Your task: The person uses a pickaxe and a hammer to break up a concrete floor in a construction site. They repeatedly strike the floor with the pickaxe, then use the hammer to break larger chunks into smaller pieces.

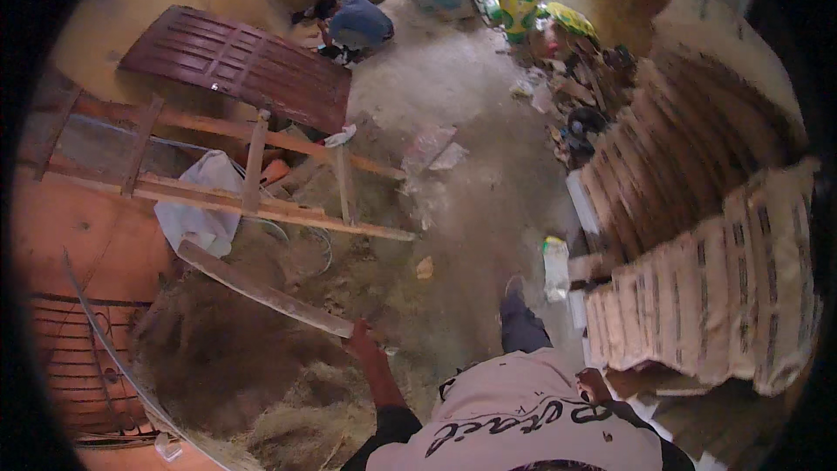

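Observation:
My left hand (364,344) is closed around the near end of a long, pale wooden plank (261,293). The plank slants away to the left over a heap of sand (218,340), and its far end is beside a white sack (200,201). At my right side, my right hand (594,385) hangs low against the pink shirt (514,401). It is small and dim here, so how its fingers lie is unclear. The nearest things to it are large stacked tan-and-brown ribbed packs (697,288).
A wooden ladder (288,208) lies across the left, below a leaning dark red panelled door (244,61). Another person (359,22) crouches at the back. Rubble and yellow-green bags (516,10) line the right. A small white-and-green packet (555,270) lies on the floor.

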